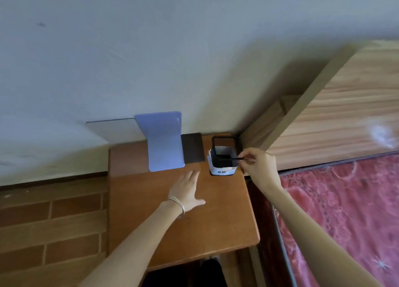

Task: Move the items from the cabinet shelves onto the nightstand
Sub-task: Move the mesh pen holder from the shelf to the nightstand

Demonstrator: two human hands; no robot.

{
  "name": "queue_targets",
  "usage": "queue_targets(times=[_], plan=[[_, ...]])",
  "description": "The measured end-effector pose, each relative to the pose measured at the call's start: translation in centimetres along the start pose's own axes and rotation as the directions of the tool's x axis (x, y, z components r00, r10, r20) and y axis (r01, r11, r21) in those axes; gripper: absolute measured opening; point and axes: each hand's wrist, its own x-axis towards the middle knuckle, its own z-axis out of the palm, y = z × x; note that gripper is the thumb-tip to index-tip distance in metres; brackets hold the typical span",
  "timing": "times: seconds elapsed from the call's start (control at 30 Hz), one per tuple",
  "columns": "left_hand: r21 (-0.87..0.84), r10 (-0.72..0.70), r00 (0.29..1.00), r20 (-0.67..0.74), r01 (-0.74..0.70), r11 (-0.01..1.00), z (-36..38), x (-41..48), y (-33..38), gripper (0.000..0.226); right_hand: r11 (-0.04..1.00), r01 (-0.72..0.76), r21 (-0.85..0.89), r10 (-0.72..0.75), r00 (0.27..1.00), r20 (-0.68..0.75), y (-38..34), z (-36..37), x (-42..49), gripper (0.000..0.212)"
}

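Right hand [258, 163]: thumb and fingertips pinch one end of a thin black pen [232, 158]. The pen's far end reaches in over the rim of a square black wire-mesh pen holder [223, 151]. This holder stands at the back right corner of the brown wooden nightstand [194, 232], close to the wood-grain headboard [334, 114].

Left hand [186, 190]: fingers straight and spread, palm down, holding nothing. Whether it presses on the nightstand top or hovers just above it cannot be told. Thin silver bangles [178, 202] circle the wrist.

Beyond the left hand stand an upright lavender L-shaped bookend [164, 140], a dark brown flat panel [192, 147] and a grey flat sheet [112, 128] against the wall.

Hazards, as judged:
- The pen lies nearly level across the holder's mouth. Let go at this angle, it may bridge the rim and roll off instead of dropping in.
- The holder looks light and nothing steadies it, so a pen levered against its wall could tilt it or push it towards the nightstand's right edge.
- A dropped pen could slip into the gap between the nightstand and the red patterned bedcover [345, 211].
- A forward sweep of the left hand could topple the bookend.

Writing: a white label [223, 171] wraps the base of the holder and bears blue printed characters, too blurred to read with confidence. No other lettering shows
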Motion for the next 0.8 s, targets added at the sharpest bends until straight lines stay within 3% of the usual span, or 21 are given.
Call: queue_targets(times=[0.1, 0.2, 0.3, 0.4, 0.8], plan=[[0.154, 0.053, 0.998, 0.04, -0.058, 0.986, 3.1, 1.7, -1.7, 0.099, 0.999, 0.051, -0.015, -0.052, 0.997, -0.063, 2.8, 2.4, 1.8, 0.015], [0.231, 0.105, 0.994, -0.027, -0.096, 0.968, 5.3, 2.6, -2.7, 0.094, 0.997, 0.072, -0.027, -0.074, 0.994, -0.086, 5.0, 4.5, 3.2, 0.015], [0.176, 0.149, 0.977, -0.154, -0.122, 0.977, 6.4, 3.2, -3.4, 0.094, 0.99, 0.136, -0.038, -0.14, 0.982, -0.13, 6.3, 5.6, 4.5, 0.013], [0.152, 0.15, 0.971, -0.185, -0.122, 0.981, 6.7, 3.4, -3.7, 0.094, 0.979, 0.197, -0.058, -0.204, 0.97, -0.135, 6.4, 6.2, 5.7, 0.012], [0.126, 0.096, 0.982, -0.16, -0.076, 0.989, 6.5, 3.5, -3.1, 0.093, 0.974, 0.213, -0.076, -0.222, 0.966, -0.13, 5.9, 7.6, 8.1, 0.011]])
